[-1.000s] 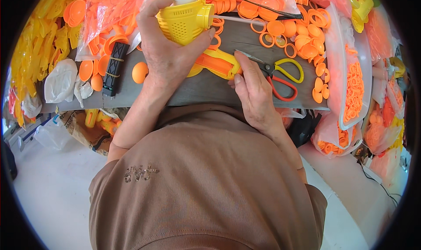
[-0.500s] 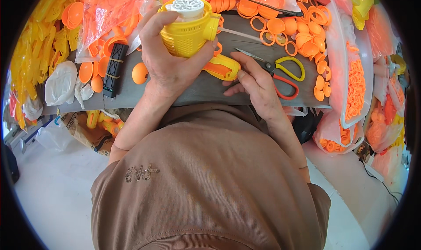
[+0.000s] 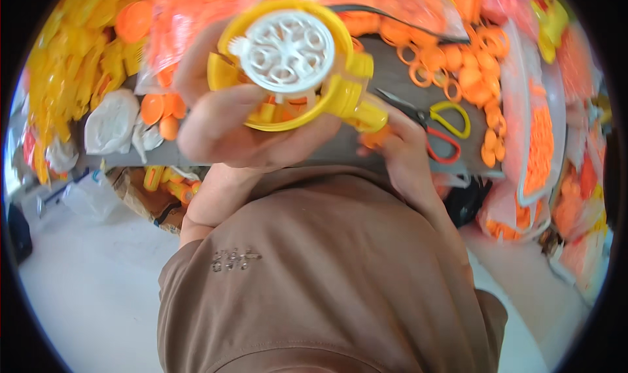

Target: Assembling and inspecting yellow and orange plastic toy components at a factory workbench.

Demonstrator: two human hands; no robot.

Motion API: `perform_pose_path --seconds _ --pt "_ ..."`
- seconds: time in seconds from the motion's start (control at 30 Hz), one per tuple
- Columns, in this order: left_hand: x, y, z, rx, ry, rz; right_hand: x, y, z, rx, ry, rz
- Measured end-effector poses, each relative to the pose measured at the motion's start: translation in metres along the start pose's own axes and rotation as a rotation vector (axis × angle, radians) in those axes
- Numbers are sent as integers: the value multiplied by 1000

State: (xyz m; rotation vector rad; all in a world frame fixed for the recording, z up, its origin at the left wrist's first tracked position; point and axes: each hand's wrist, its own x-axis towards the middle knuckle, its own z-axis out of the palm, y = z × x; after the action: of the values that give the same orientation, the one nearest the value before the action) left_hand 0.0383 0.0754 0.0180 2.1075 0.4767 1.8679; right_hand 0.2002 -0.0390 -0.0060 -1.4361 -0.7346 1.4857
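A yellow toy bubble gun is raised close to the camera, its round front tipped up. Inside its rim sits a white slotted wheel, with a small white gear at its edge and bits of orange below it. My left hand is closed around the round body. At the other end, my right hand grips the handle, blurred by motion. Something orange shows by the right fingertips; whether it belongs to the handle I cannot tell. Scissors with one yellow and one red handle lie right of that hand.
Orange rings and caps are heaped at the back right, beside a clear bin of small orange parts. Yellow parts pile up at left, near a crumpled white bag. A black strap crosses the back.
The bubble gun has come up closer to the camera and tilted, so its white wheel and open front now face me. Both hands have moved with it. The view has shifted slightly.
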Motion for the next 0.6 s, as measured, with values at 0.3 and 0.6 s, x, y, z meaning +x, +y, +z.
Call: perform_pose_path --seconds 0.3,0.6 --pt "7 1 -4 -61 -110 -454 17 -27 -36 -912 185 -540" --pt "0 -9 -9 -330 -566 -616 55 -78 -26 -248 -491 -538"
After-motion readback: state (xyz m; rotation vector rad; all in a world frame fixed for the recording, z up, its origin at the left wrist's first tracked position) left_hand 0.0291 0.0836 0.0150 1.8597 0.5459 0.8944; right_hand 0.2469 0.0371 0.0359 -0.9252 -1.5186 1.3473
